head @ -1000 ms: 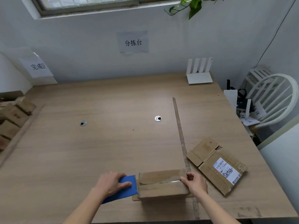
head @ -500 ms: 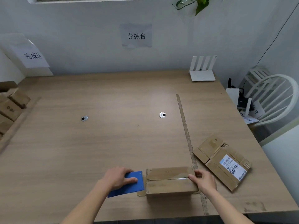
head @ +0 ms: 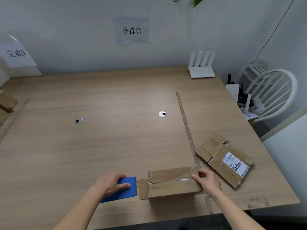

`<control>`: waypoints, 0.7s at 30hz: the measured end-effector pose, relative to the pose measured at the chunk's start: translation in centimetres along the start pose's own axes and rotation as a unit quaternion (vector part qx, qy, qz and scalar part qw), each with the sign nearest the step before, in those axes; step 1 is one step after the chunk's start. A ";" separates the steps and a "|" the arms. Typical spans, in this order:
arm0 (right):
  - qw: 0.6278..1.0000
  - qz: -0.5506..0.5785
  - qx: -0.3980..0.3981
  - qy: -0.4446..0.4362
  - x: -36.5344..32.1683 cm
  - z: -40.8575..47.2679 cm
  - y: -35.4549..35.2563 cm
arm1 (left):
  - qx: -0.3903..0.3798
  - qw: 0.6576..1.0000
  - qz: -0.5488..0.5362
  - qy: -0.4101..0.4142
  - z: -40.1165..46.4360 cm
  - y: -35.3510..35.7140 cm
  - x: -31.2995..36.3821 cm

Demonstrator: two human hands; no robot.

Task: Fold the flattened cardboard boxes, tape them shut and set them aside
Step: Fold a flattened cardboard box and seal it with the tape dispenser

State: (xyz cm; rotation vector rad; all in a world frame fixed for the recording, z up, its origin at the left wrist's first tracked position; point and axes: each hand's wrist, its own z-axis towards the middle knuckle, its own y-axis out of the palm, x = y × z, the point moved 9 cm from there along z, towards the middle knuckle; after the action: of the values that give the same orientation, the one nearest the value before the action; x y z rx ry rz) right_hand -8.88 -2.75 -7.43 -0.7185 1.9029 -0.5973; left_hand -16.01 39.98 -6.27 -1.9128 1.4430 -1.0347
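Left hand [head: 111,184] rests flat on the blue tape tool [head: 122,190]; right hand [head: 207,180] pinches the box [head: 172,183] end at 3 o'clock.
Press the flaps level, then draw tape straight along the seam.

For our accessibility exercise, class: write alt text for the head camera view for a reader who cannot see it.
A person's right hand holds the right end of a folded brown cardboard box on a wooden table, while the left hand rests on a flat blue tape dispenser beside it. A flattened labelled cardboard box lies to the right.
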 end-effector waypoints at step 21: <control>1.000 -0.005 0.015 -0.005 0.5 -0.2 0.3 | 0.137 0.984 0.091 -0.071 1.9 3.4 3.0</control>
State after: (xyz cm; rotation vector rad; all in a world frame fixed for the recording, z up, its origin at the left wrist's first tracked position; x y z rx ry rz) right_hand -9.32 -2.88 -7.83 -0.7109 1.8776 -0.6275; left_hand -15.90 36.08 -9.21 -1.5927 1.2947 -0.9380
